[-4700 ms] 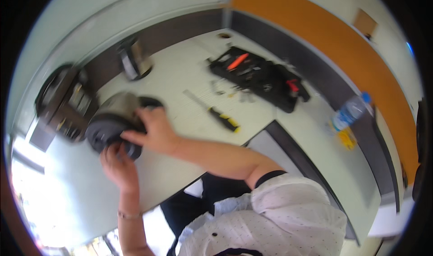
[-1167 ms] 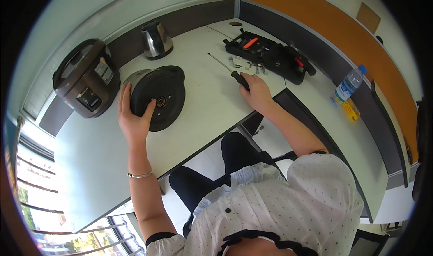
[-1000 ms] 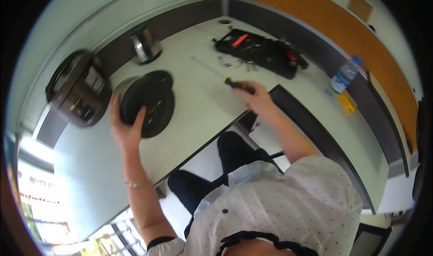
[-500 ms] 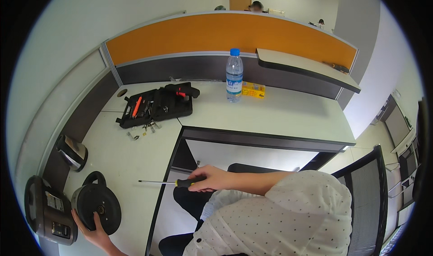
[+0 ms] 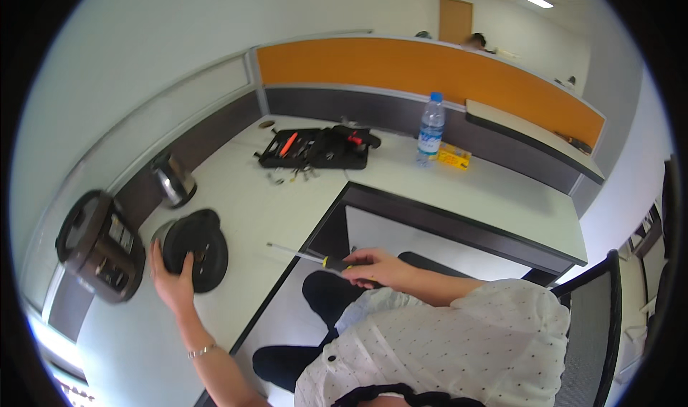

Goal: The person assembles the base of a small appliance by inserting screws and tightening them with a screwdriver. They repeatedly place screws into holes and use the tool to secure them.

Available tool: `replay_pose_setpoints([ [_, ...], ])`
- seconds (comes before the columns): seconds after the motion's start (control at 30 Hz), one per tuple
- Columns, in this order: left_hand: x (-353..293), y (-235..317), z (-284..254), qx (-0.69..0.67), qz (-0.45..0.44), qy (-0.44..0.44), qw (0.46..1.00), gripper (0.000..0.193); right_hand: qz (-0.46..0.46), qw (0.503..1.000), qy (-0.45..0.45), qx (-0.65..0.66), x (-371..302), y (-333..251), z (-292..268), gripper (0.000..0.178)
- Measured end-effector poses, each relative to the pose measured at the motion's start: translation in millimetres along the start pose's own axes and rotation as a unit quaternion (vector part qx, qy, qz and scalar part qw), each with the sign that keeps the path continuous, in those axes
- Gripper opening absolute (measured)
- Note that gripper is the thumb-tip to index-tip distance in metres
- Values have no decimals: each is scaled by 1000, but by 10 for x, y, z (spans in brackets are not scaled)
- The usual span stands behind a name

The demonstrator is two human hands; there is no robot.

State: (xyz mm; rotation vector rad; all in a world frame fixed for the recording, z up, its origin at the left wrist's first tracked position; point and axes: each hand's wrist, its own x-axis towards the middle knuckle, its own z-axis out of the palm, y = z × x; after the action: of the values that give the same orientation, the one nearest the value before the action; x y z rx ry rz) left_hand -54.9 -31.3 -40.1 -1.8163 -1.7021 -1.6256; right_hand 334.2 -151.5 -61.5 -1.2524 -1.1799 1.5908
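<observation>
On the left of the desk, an electric kettle [image 5: 204, 264] lies tipped over, its round black underside turned up toward me. A strip of steel body shows at its far left, and the black handle is at the far end. My left hand [image 5: 173, 281] grips its near left side, thumb on the underside and fingers round the side. In my right hand [image 5: 376, 267] is a screwdriver [image 5: 335, 263] with a black and yellow handle. Its thin metal shaft points left over the desk edge, with the tip a short way from the kettle and not touching it.
A brown electric cooker [image 5: 107, 253] and a steel-and-black vessel [image 5: 172, 181] stand left of the kettle. Farther back lie an open black tool case [image 5: 340, 152] and several small metal bits [image 5: 294, 174]. A water bottle [image 5: 431, 131] stands beside a yellow box [image 5: 454, 156].
The whole view has swung, so the desk things appear farther right, and the kettle and cooker higher. More of my left forearm shows. My hands keep hold of the kettle and screwdriver.
</observation>
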Motion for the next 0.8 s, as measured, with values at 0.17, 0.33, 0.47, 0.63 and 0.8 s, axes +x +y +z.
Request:
replay_pose_setpoints([
  [0.17, 3, -9, -34, 15, 12, -1, 1000, 69, -53, 998, 0, 33, -129, 140, 77, 32],
  [0.33, -4, -29, -10, 3, 3, 12, 1000, 69, -95, 994, 33, 37, -196, 140, 176, 34],
  [0.47, 7, -44, -14, 7, 2, 9, 1000, 70, -122, 992, 3, 22, -32, 113, 234, 38],
  [0.63, 9, 22, -48, -1, -15, 5, 1000, 71, -133, 991, -32, -2, 276, 103, 211, 39],
  [0.8, 6, 96, -45, -28, -40, 4, 999, 70, -195, 977, -23, -80, 643, 248, 192, 39],
])
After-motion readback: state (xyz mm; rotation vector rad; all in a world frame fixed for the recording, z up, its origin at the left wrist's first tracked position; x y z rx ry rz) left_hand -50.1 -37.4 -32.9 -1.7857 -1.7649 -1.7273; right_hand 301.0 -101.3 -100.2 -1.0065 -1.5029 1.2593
